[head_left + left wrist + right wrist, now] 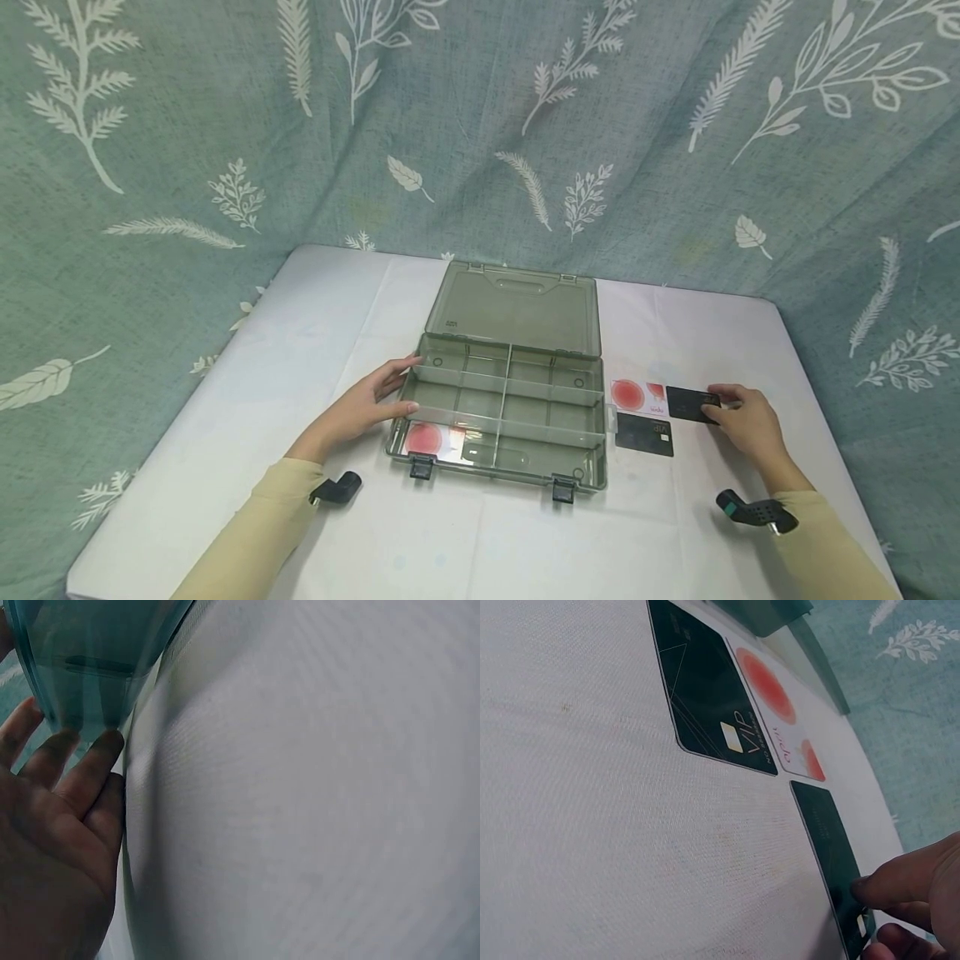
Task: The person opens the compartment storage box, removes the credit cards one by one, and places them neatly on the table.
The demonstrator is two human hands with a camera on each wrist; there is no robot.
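Note:
My left hand (356, 415) rests against the left side of a greenish clear plastic organizer box (480, 472), fingers extended. In the left wrist view its fingertips touch the wall of the box (90, 690). At the right, my right hand (752, 423) pinches the outer end of a black card (686, 404), thumb on top, as the right wrist view also shows. That card lies end to end with a white card with red circles (637, 397). A black VIP card (705, 690) lies in front of the white one. Another red-and-white card (427, 438) sits in the box's front left compartment.
The box's lid (517, 308) lies folded back behind it. Thin clear dividers split the box into several compartments. Two dark latches (422, 467) hang at its front edge. A white cloth covers the table (420, 550), and a leaf-patterned curtain (480, 125) hangs behind.

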